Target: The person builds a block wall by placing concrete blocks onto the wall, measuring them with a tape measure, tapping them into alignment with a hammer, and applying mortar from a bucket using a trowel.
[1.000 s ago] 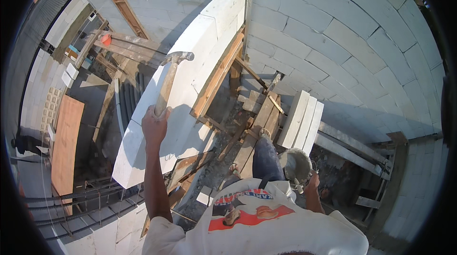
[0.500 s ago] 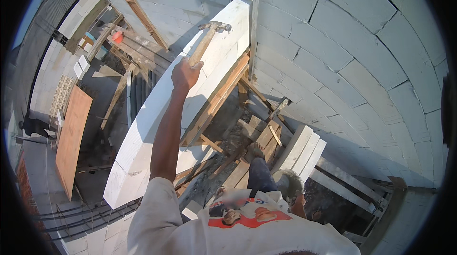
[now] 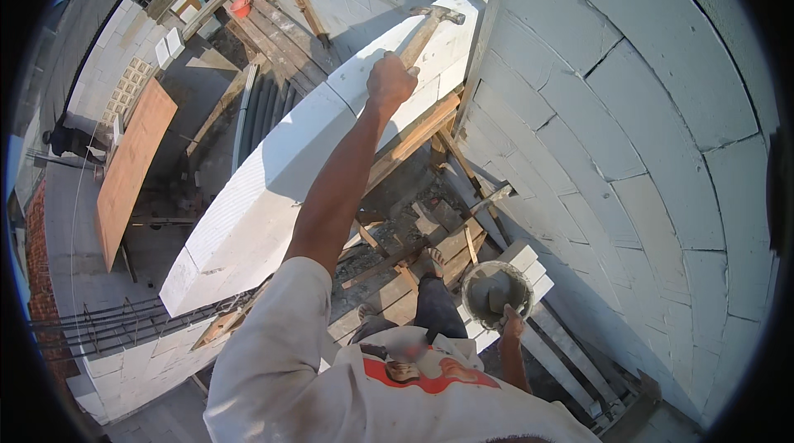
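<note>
My left hand (image 3: 392,83) is closed round the wooden handle of a hammer (image 3: 423,32), arm stretched out to the far end of a course of white blocks (image 3: 298,133). The metal head is over the blocks' top near the corner; whether it touches them I cannot tell. Lower down, my right hand (image 3: 512,324) grips the rim of a round bucket (image 3: 471,304) with grey, wet-looking mortar (image 3: 493,284) inside. The bucket is beside my right leg, above some stacked white blocks (image 3: 536,273).
A tall block wall (image 3: 612,137) rises at the right. Wooden planks (image 3: 389,298) lie under my feet, with timber bracing (image 3: 413,141) below the block course. At the left are a leaning plywood sheet (image 3: 136,166), rebar (image 3: 124,319) and a person in dark clothing (image 3: 73,141).
My view has shifted. My left hand and the hammer appear farther right and slightly higher over the blocks. The bucket and my right hand have come more fully into sight.
</note>
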`<state>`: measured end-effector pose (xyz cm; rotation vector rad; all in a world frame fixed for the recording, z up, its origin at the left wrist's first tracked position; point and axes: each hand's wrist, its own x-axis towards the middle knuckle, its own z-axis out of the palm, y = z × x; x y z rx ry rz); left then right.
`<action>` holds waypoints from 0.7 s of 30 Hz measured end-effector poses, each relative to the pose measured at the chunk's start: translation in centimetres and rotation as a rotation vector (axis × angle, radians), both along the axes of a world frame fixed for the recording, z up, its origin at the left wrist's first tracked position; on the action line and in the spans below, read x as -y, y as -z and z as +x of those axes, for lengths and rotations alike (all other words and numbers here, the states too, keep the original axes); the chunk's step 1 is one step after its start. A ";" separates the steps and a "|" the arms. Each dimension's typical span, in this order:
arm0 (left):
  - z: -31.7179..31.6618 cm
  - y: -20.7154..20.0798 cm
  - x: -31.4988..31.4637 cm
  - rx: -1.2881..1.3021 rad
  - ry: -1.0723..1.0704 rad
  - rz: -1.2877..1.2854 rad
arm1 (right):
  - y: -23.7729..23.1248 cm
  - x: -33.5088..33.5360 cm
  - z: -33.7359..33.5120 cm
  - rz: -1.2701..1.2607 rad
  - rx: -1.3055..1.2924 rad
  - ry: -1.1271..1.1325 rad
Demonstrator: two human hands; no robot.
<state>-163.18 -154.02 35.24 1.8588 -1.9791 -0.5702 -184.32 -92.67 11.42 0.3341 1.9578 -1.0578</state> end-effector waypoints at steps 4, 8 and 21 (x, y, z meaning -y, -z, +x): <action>1.6 0.4 -3.5 -0.007 0.083 -0.061 | -3.0 5.6 0.1 -0.025 -0.011 -0.217; 6.6 2.1 -15.8 -0.183 0.074 -0.331 | -6.2 9.4 3.1 -0.094 -0.023 -0.370; 24.7 21.3 -56.2 -0.829 -0.314 0.676 | -18.1 16.0 23.4 -0.342 0.284 -0.847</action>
